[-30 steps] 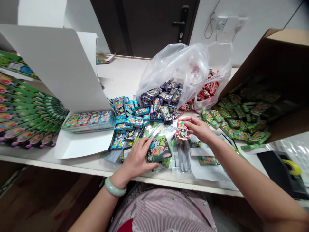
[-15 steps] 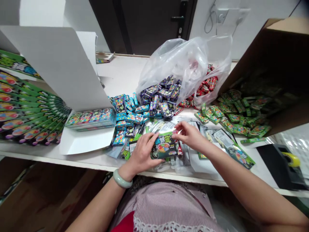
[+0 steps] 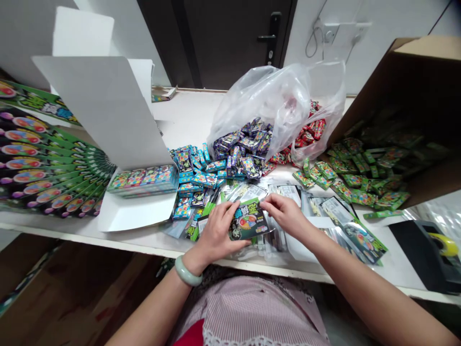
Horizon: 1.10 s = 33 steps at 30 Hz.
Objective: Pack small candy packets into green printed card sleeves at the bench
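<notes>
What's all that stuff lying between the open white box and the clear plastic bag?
A loose heap of small blue packets fills the stretch between the white box and the plastic bag, as the head view shows.

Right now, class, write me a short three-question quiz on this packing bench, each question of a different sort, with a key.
1. True or false: the left hand and the right hand both touch the green printed packet.
2. Which colour are the small boxes spilling from the brown cardboard carton? A purple, B green, C blue.
3. Fill in: the pale green bangle sits on the ____ wrist.
Key: 1 true; 2 B; 3 left.
</notes>
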Motion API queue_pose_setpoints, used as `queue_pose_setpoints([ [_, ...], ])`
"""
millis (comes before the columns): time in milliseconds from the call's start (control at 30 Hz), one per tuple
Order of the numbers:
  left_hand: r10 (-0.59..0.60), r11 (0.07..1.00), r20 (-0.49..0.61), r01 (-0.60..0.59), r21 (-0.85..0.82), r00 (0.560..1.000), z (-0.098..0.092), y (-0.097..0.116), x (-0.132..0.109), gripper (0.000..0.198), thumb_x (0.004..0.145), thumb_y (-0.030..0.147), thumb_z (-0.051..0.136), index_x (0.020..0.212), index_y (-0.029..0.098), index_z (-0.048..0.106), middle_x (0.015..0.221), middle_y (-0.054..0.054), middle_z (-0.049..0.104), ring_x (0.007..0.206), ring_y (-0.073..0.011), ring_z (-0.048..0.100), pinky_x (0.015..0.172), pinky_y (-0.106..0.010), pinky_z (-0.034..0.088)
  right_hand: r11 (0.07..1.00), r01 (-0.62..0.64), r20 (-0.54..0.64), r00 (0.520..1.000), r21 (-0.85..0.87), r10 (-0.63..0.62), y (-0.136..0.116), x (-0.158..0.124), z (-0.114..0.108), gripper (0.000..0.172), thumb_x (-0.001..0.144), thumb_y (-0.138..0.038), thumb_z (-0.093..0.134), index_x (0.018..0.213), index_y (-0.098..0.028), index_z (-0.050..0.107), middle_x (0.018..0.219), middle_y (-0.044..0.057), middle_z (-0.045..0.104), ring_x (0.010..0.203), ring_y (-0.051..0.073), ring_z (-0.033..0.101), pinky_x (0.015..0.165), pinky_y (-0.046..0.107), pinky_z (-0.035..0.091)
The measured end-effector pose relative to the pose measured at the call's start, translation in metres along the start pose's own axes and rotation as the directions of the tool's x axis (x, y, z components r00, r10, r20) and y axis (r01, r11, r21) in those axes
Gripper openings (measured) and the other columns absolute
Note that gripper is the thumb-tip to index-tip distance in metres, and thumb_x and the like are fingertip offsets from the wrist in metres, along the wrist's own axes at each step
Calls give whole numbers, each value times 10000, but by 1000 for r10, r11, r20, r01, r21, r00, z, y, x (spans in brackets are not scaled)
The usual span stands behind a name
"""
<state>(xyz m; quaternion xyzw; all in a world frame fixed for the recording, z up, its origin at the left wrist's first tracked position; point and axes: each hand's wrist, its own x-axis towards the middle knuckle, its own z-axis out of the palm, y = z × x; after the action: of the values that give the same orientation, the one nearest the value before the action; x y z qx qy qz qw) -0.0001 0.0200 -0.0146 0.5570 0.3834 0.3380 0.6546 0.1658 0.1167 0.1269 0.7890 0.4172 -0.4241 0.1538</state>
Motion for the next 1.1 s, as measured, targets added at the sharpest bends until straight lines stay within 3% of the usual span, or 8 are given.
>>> queue_pose_setpoints([
  [233, -38, 999, 44, 38, -8, 998, -1, -6, -4, 1020, 658, 460, 803, 1476, 181, 261, 1328, -170, 434, 1232, -354, 430, 1032, -533, 398, 964, -173, 323, 941, 202, 101, -20, -2, -8, 426, 806, -402, 629, 1183, -230, 530, 861, 46, 705, 754, 187, 671, 623, 316, 543],
  [333, -64, 998, 42, 65, -6, 997, -6, -11, -9, 1020, 669, 443, 794, 1486, 197, 234, 1339, -166, 427, 1236, -353, 427, 1033, -536, 396, 968, -17, -81, 996, 249, 38, -24, 9, -75, 426, 784, -380, 663, 1182, -278, 552, 1040, 88, 708, 833, 209, 686, 696, 370, 543],
  [367, -74, 997, 38, 75, 0, 996, -8, -13, -12, 1015, 673, 430, 792, 1487, 201, 231, 1342, -165, 425, 1237, -353, 425, 1035, -537, 393, 963, 116, -393, 920, 245, -11, -23, 12, -103, 372, 809, -380, 625, 1167, -296, 564, 1089, 96, 694, 841, 205, 684, 701, 379, 530],
  [467, -80, 997, 49, 80, 0, 996, -12, -16, -15, 993, 683, 383, 779, 1487, 207, 223, 1347, -161, 420, 1242, -347, 420, 1040, -529, 391, 973, 231, -929, 354, -26, -109, -12, 19, -162, 312, 856, -366, 535, 1164, -335, 567, 1219, 120, 636, 947, 225, 662, 740, 433, 484],
  [500, -71, 997, 59, 72, -4, 996, -11, -16, -14, 988, 683, 364, 773, 1486, 205, 219, 1348, -161, 419, 1246, -345, 416, 1045, -529, 386, 985, 152, -908, 395, -86, -140, -6, 22, -166, 320, 845, -392, 546, 1158, -327, 572, 1192, 138, 642, 953, 249, 656, 745, 459, 481],
  [633, -61, 998, 153, 61, 6, 986, 2, -12, -3, 968, 658, 293, 754, 1473, 184, 243, 1370, -169, 409, 1283, -355, 382, 1092, -563, 325, 976, 30, -290, 952, -215, -94, 12, 50, -98, 266, 723, -387, 703, 947, -245, 678, 952, 92, 715, 865, 252, 676, 797, 406, 519],
  [833, -185, 982, 341, 187, 28, 922, 13, -11, 4, 957, 622, 314, 787, 1451, 191, 324, 1406, -166, 411, 1325, -376, 347, 1134, -591, 245, 839, -113, -102, 992, -532, 69, 14, 127, 9, 491, 787, -380, 678, 1194, -137, 549, 1143, 198, 660, 1092, 329, 609, 919, 427, 440],
  [1100, -221, 939, 467, 317, -136, 856, 10, -21, -5, 1114, 517, 554, 837, 1463, 228, 347, 1447, -183, 398, 1374, -433, 279, 1146, -650, 134, 944, -65, -47, 998, -323, 53, 18, 149, 9, 271, 765, -308, 660, 989, -168, 599, 965, 100, 719, 917, 278, 670, 807, 403, 506],
])
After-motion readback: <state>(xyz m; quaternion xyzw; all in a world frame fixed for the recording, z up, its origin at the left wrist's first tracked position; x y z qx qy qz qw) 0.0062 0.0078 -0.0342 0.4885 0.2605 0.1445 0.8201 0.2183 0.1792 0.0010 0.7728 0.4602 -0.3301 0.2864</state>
